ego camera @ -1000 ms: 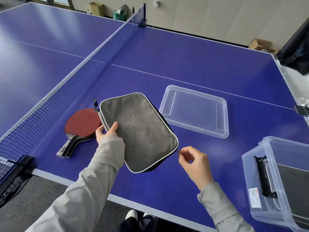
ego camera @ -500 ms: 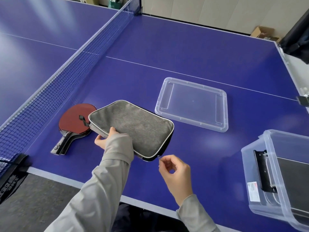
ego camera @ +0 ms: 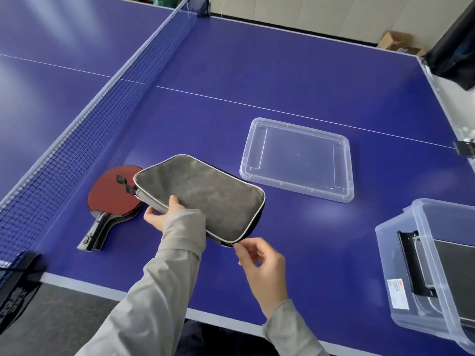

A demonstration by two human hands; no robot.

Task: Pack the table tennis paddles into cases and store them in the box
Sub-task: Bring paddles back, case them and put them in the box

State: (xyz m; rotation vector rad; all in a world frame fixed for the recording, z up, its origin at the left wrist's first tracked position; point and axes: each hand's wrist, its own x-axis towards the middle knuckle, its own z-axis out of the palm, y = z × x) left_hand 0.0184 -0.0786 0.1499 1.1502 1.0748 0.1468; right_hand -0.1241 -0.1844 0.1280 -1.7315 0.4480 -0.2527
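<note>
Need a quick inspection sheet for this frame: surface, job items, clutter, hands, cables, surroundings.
Surface: blue table tennis table, net stretched across on the left.
Job's things: grey paddle case held just above the table; red paddles stacked flat beside it, partly under the case's end; clear storage box at the right edge with a dark case already inside; box lid lying flat behind the case.
Clutter: nothing seen.
Hands: left hand grips the case's near edge; right hand pinches at the case's corner, likely the zipper pull, too small to confirm.
Cables: nothing seen.
Surroundings: cardboard box on the floor by the far wall; dark bag at the right.
</note>
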